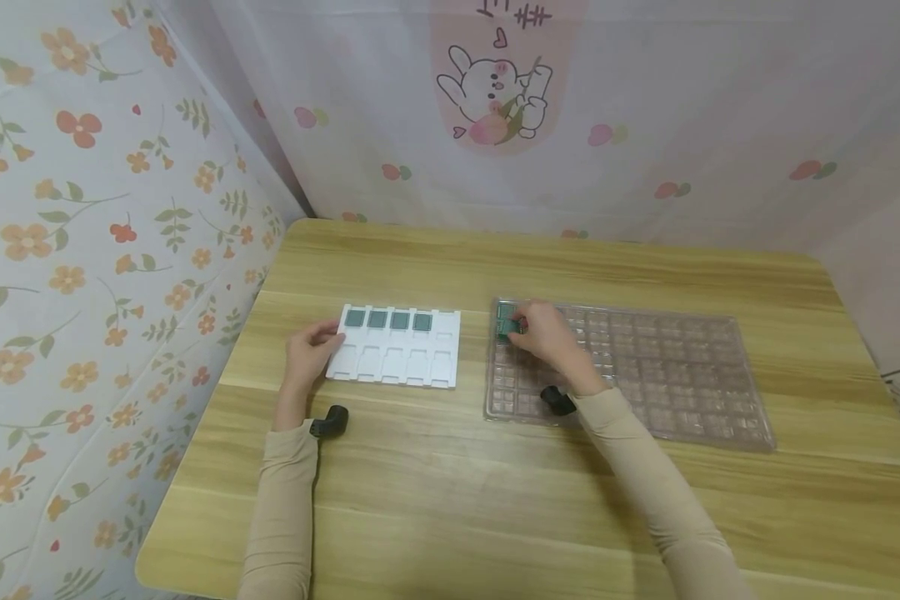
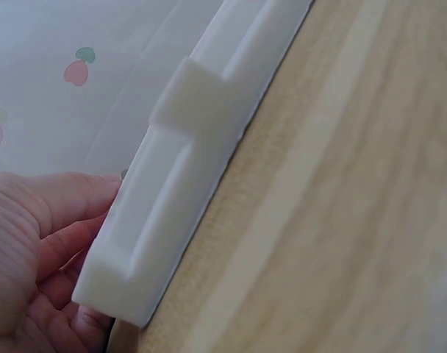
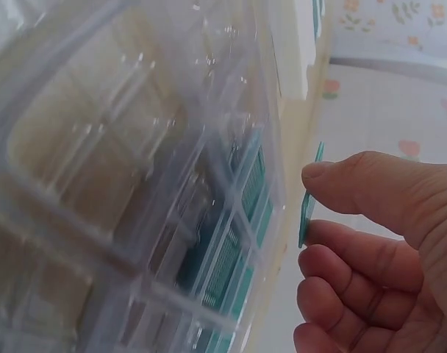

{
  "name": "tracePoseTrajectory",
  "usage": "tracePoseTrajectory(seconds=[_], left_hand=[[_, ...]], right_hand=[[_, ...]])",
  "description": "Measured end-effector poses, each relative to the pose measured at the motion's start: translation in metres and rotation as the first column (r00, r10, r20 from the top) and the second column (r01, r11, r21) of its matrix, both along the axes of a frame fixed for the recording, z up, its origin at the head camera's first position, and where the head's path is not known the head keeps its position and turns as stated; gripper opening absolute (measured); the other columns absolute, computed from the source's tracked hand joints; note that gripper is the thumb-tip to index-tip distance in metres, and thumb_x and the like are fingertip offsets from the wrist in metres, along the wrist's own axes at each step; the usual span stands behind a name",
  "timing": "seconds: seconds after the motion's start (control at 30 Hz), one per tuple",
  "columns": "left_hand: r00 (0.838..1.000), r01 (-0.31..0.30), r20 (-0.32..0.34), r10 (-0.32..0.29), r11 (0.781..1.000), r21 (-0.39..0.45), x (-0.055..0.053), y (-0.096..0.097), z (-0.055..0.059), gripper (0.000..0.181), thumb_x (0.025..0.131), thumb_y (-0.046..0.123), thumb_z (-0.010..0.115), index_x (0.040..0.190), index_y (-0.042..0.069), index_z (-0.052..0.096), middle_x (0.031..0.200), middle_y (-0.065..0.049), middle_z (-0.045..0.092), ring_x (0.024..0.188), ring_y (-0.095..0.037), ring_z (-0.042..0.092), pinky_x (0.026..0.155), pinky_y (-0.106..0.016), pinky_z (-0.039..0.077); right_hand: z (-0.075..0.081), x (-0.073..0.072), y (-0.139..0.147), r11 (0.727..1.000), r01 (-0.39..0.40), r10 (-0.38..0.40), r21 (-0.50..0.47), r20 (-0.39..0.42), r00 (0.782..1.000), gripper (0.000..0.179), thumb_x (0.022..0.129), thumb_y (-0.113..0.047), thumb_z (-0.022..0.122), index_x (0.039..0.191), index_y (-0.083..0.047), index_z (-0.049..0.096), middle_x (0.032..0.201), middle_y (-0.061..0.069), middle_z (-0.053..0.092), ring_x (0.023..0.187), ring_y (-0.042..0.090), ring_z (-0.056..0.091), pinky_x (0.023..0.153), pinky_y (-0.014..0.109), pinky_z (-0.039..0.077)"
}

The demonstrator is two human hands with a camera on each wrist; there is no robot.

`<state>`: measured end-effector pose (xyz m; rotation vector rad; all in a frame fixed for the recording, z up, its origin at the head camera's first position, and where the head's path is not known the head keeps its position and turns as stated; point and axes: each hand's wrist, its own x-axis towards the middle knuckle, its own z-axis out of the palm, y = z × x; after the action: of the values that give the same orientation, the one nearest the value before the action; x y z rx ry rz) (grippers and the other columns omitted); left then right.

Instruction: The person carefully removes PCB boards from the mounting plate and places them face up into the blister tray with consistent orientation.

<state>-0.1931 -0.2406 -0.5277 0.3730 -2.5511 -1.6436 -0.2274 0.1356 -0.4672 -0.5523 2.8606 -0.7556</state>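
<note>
My right hand pinches a thin green circuit board between thumb and index finger, with the other fingers curled below. It hovers over the left end of a clear plastic tray with many small compartments. More green boards lie in that tray's compartments near the hand. On the left stands a white tray with two rows of slots. Several dark green square pieces fill most of its back row. My left hand grips the white tray's left edge between thumb and fingers.
Both trays rest on a wooden table, with a strip of tabletop between them. A black wrist camera is on the left wrist, another on the right, above the clear tray. Patterned curtains hang behind and at the left.
</note>
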Motion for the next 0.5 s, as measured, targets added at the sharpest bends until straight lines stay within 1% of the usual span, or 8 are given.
tracePoseTrajectory(seconds=[0.1,0.23,0.5], left_hand=[[1.000,0.002,-0.006,-0.002,1.000,0.006,0.000,0.000,0.000,0.031,0.085,0.008,0.067,0.115,-0.001,0.064,0.105,-0.021,0.064,0.088,-0.023,0.057,0.066,-0.016,0.043],[1.000,0.006,-0.010,-0.006,1.000,0.004,0.000,0.000,0.000,0.031,0.085,0.008,0.067,0.115,-0.001,0.064,0.104,-0.022,0.064,0.087,-0.022,0.057,0.066,-0.016,0.043],[1.000,0.015,-0.013,-0.015,1.000,0.003,0.000,-0.001,0.000,0.031,0.086,0.008,0.067,0.115,-0.002,0.064,0.104,-0.022,0.064,0.086,-0.020,0.057,0.066,-0.016,0.043]], right_hand=[[0.000,0.000,0.005,1.000,0.000,0.000,-0.011,-0.010,1.000,0.024,0.080,-0.007,0.072,0.098,0.008,0.066,0.093,0.020,0.063,0.082,0.029,0.060,0.070,0.038,0.051],[-0.002,0.001,0.013,1.000,0.001,-0.001,-0.014,-0.016,1.000,0.024,0.079,-0.006,0.072,0.097,0.009,0.066,0.093,0.021,0.064,0.082,0.030,0.060,0.071,0.039,0.051],[-0.002,0.002,0.028,1.000,0.024,-0.025,0.016,0.020,1.000,0.027,0.082,-0.008,0.070,0.102,0.009,0.065,0.093,0.020,0.063,0.082,0.030,0.059,0.071,0.040,0.049]])
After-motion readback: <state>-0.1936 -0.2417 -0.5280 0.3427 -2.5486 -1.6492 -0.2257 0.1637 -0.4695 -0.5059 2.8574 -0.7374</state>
